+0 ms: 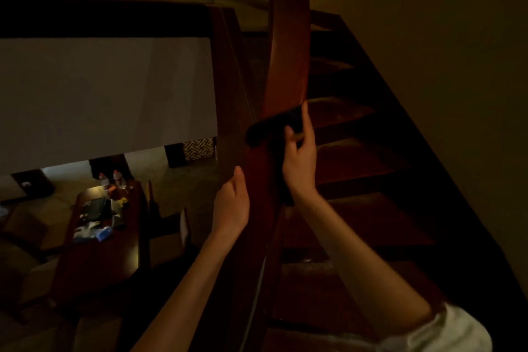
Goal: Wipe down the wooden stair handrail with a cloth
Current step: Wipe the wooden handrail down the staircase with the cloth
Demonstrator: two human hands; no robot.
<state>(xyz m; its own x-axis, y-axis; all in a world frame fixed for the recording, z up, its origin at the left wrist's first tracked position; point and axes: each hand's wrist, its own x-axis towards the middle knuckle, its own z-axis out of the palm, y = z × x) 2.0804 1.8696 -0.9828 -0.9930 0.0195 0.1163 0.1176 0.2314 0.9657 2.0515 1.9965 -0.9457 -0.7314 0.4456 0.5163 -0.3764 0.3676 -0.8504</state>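
Note:
A reddish-brown wooden handrail [288,46] curves from the bottom centre up to the top of the view. A dark cloth [274,127] lies draped across the rail, and a strip of it hangs down by my right wrist. My right hand [300,160] grips the cloth at the rail's right side, thumb and fingers curled round it. My left hand [233,203] rests against the rail's left side below the cloth, fingers straight, holding nothing.
Dark wooden stair treads [357,151] descend on the right beside a plain wall [428,23]. Far below on the left stands a wooden table [100,251] with bottles and clutter. A white ceiling panel [108,94] lies left of the rail.

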